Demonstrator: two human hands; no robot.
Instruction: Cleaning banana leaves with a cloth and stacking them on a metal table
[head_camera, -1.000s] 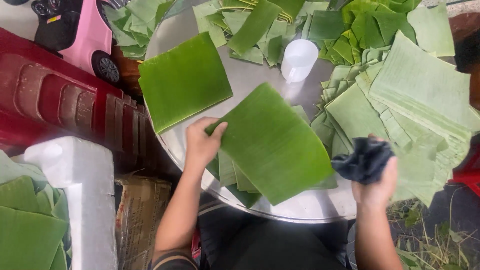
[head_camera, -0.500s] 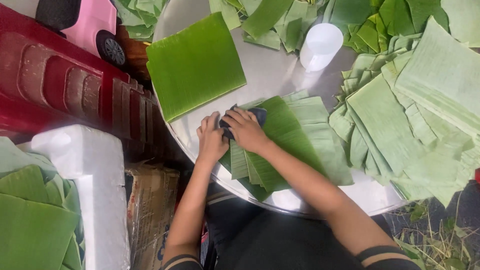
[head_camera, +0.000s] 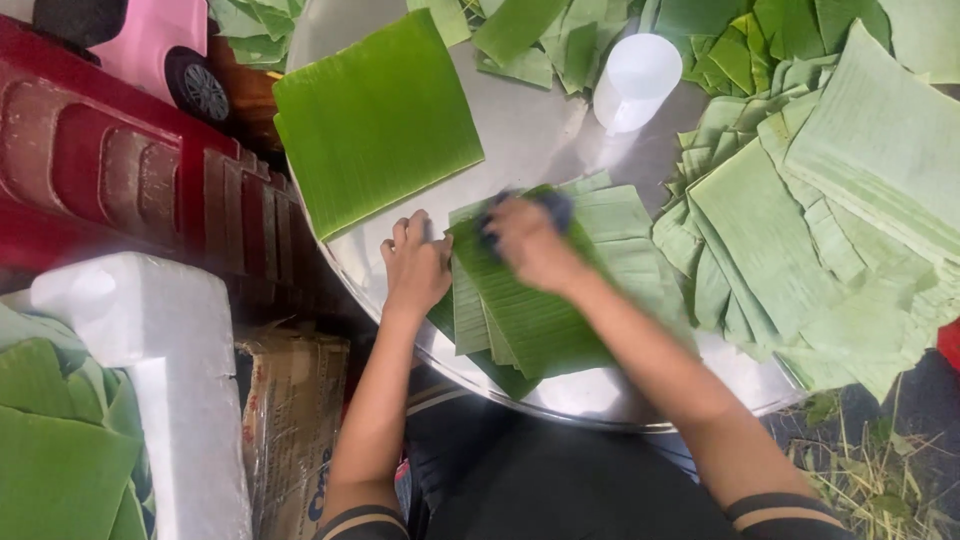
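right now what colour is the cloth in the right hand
Dark, navy to black, though motion-blurred; the cloth shows in the head view, the only one.

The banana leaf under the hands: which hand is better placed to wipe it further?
Probably the right hand: it grips the dark cloth on the banana leaf. The left hand only presses its edge.

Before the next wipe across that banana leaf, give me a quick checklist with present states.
1. Left hand pinning the leaf stack's edge: ok.
2. Right hand on the top leaf with the dark cloth: ok, though blurred.
3. Top leaf lying flat on the stack: ok.
4. Finished leaf set apart on the metal table: ok.
5. White cup apart from the stack: ok.
6. Leaf surface clean: cannot tell.
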